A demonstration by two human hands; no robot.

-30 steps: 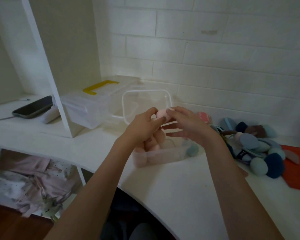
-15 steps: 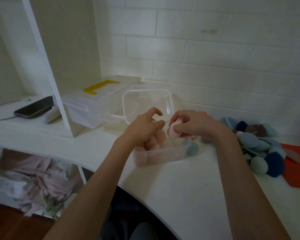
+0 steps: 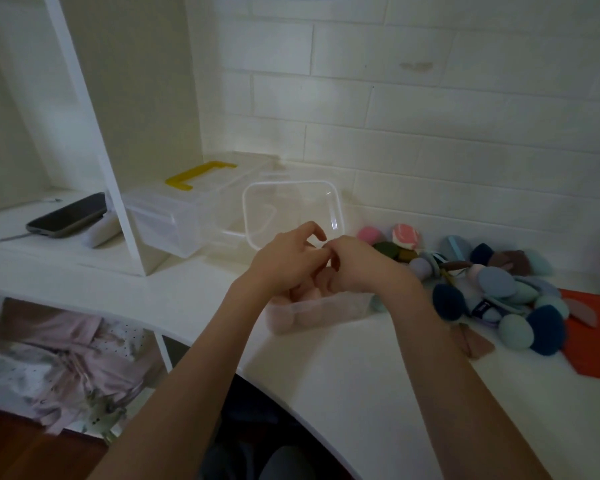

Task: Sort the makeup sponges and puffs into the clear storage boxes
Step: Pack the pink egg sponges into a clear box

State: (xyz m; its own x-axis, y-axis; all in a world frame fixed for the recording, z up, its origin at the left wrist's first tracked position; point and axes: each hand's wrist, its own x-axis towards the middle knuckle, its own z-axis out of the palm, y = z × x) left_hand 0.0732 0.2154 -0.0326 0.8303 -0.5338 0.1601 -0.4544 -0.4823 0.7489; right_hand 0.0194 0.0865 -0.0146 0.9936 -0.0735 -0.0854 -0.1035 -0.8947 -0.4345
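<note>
A small clear storage box (image 3: 326, 308) sits on the white counter, filled with several pink sponges (image 3: 284, 320). Its hinged lid (image 3: 291, 209) stands open behind it. My right hand (image 3: 361, 268) is low over the box with its fingers curled round a pink sponge (image 3: 321, 280), most of which is hidden. My left hand (image 3: 284, 261) hovers over the box's left half with loosely curled fingers, holding nothing, its fingertips near my right hand. A pile of blue, teal, pink and brown sponges and puffs (image 3: 499, 289) lies to the right.
A larger clear box with a yellow handle (image 3: 194, 199) stands at the back left beside a white shelf divider (image 3: 118, 202). A phone (image 3: 68, 216) lies on the left shelf. An orange sheet (image 3: 596, 344) lies at the far right. Clothes (image 3: 66, 358) fill the shelf below.
My right hand took the pink sponge from between both hands and lowered it into the box. My left hand let go and stayed above the box.
</note>
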